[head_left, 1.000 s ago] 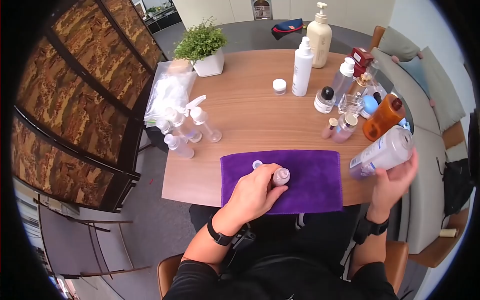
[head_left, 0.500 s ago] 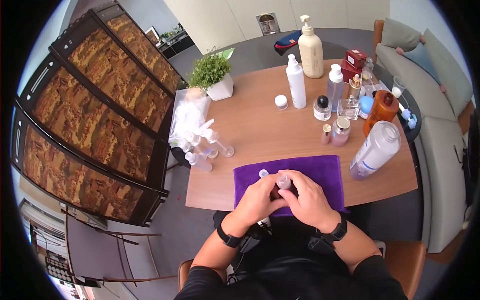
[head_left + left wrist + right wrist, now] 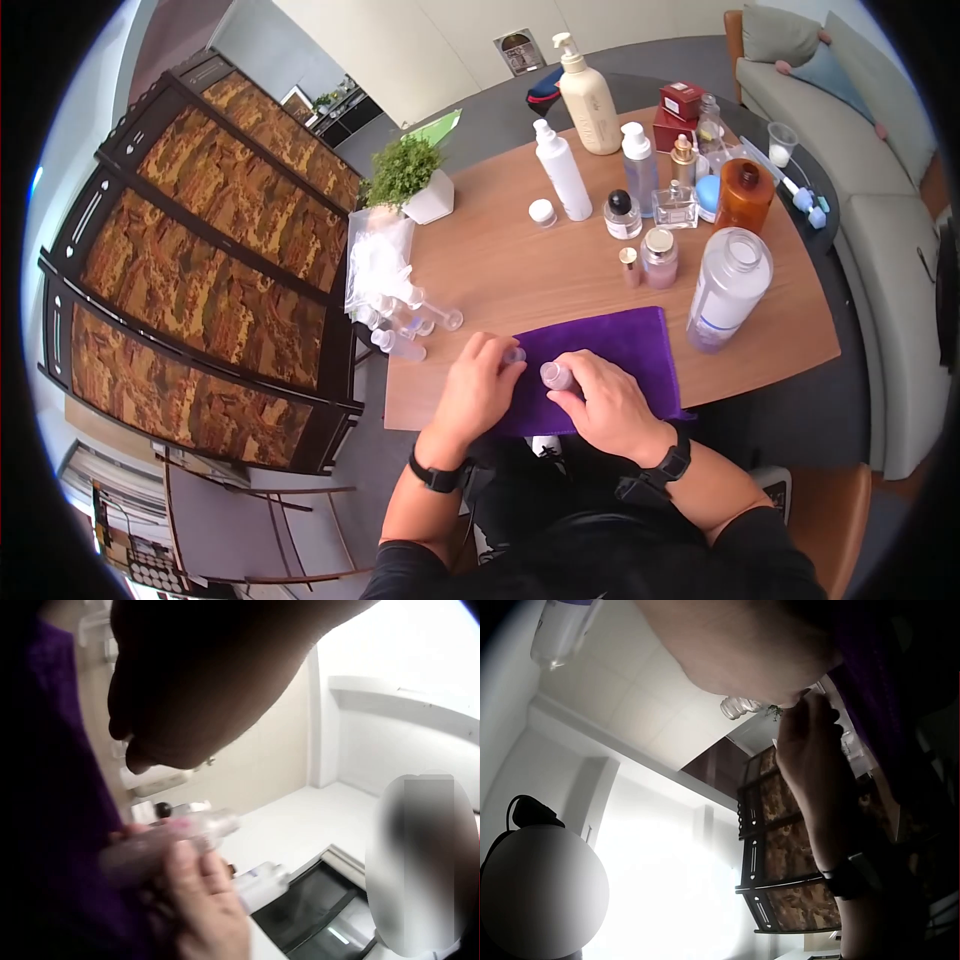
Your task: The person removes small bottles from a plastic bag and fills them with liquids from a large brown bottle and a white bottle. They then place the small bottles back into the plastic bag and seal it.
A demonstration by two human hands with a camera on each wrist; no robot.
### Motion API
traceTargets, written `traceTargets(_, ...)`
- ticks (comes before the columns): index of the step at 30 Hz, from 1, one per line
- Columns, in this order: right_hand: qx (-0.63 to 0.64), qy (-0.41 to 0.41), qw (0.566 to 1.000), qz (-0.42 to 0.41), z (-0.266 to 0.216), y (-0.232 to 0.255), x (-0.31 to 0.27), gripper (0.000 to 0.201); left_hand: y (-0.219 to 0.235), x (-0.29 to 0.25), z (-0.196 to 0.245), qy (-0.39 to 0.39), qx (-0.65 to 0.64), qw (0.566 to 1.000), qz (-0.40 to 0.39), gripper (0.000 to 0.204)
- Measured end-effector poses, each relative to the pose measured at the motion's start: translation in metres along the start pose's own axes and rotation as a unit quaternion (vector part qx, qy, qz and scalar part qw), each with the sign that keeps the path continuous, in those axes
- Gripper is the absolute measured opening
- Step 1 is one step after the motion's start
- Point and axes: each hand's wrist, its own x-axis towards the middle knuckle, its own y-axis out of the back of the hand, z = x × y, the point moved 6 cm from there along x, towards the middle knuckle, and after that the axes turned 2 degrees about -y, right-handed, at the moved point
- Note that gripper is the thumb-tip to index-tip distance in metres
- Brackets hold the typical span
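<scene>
A small clear bottle with a pinkish tint is gripped by my right hand above the purple cloth; its open neck points up. In the left wrist view the same bottle lies in the right hand's fingers. At the cloth's left edge my left hand pinches a small round cap between thumb and fingers. The right wrist view shows the bottle's threaded neck beyond the right hand.
A large uncapped bottle stands right of the cloth. Behind it are an amber bottle, a pink jar and pump bottles. Several empty clear bottles, a plastic bag and a potted plant are at the left.
The right hand has gone from the large bottle, now upright, to the small bottle and grips it. The left hand has let go of that bottle and moved left to the cap.
</scene>
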Motion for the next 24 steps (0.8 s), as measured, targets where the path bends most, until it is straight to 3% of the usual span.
traceTargets(3,-0.006,0.015,1.0,0.002,-0.002,0.001,0.0,0.043,0.042,0.011,0.034,0.063,-0.112,0.992,-0.018,0.035)
traceTargets(6,-0.011,0.024,1.0,0.006,-0.001,-0.001,0.001,0.043,0.05,0.018,0.066,-0.082,-0.076,0.993,-0.044,0.031)
traceTargets(10,-0.006,0.023,0.999,0.024,-0.001,0.002,0.0,0.041,0.041,0.019,0.074,-0.098,-0.001,0.991,-0.089,0.028)
traceTargets(12,-0.005,0.015,1.0,0.003,-0.002,0.001,0.0,0.041,0.044,0.021,0.08,-0.099,0.118,0.979,-0.136,0.028)
traceTargets(16,0.002,0.021,1.0,0.012,-0.001,0.0,-0.001,0.042,0.048,0.028,0.073,-0.106,0.172,0.961,-0.191,0.036)
traceTargets(18,0.007,0.024,0.999,0.025,-0.002,0.001,-0.001,0.042,0.049,0.031,0.083,-0.216,0.085,0.954,-0.188,0.047)
traceTargets(21,-0.001,0.02,0.999,0.027,-0.004,0.004,-0.001,0.035,0.061,0.043,0.1,-0.218,0.097,0.96,-0.147,0.053)
traceTargets(23,0.007,0.015,1.0,0.024,-0.001,0.002,-0.002,0.035,0.059,0.04,0.105,-0.178,0.077,0.973,-0.129,0.049)
traceTargets(24,0.013,0.014,1.0,0.019,0.0,0.001,-0.001,0.034,0.051,0.037,0.097,-0.125,0.112,0.973,-0.158,0.046)
